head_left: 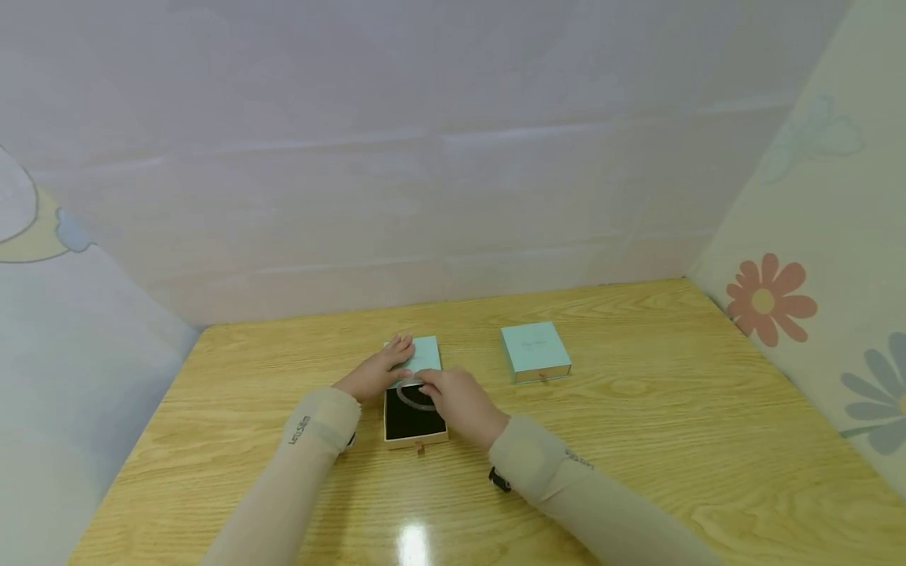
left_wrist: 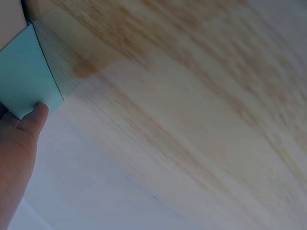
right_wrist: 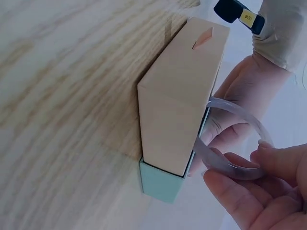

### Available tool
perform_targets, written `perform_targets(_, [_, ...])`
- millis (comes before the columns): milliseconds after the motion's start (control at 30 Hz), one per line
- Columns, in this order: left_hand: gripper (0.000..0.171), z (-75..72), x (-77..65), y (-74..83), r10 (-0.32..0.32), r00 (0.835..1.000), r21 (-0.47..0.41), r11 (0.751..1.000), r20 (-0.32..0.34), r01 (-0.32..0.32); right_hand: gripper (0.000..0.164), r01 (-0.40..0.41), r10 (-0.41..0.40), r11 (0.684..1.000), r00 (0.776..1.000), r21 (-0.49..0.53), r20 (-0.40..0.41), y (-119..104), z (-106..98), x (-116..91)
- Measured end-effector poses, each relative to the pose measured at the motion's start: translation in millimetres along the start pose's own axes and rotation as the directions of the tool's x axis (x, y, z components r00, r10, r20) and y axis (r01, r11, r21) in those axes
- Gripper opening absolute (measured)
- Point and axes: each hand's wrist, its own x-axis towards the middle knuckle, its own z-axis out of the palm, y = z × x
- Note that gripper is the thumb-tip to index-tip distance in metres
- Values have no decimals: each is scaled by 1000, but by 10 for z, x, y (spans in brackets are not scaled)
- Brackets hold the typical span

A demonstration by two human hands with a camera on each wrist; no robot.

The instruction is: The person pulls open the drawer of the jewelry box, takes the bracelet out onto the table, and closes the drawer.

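Note:
A teal drawer box [head_left: 426, 351] has its peach tray [head_left: 416, 442], lined in black, pulled out toward the near side. My left hand [head_left: 375, 373] rests on the teal sleeve with its fingers spread. In the left wrist view, one fingertip [left_wrist: 41, 111] touches the teal wall [left_wrist: 29, 72]. With thumb and fingers, my right hand [head_left: 463, 401] pinches a clear, pale bangle [head_left: 405, 397] over the tray. The right wrist view shows the bangle [right_wrist: 247, 115] tilted up, its far part hidden behind the tray's wall [right_wrist: 168, 124].
A second teal drawer box [head_left: 534, 346], closed, stands to the right on the wooden table [head_left: 637, 440]. The tray's front has a small pull tab [head_left: 421, 449]. A pale cloth backdrop [head_left: 425, 196] hangs behind the table.

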Motion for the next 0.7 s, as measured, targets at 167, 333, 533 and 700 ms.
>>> perform_targets(167, [61,2,10,-13,-15,1000,0,1000,-1,15,27,-154,159,958,987,243,0,73,-16,-27])
perform_targets(333, [63,-3,9,-31,-21,1000,-1,1000,-1,21,29,-274,295,830,955,486,34,123,-44,-65])
perform_targets(533, [61,-6,15,-8,-29,1000,6,1000,1,29,34,-338,375,681,923,649,87,162,-107,-130])
perform_targets(700, [61,0,23,-6,-38,999,-7,999,3,38,36,-363,408,617,906,698,110,207,-169,-178])
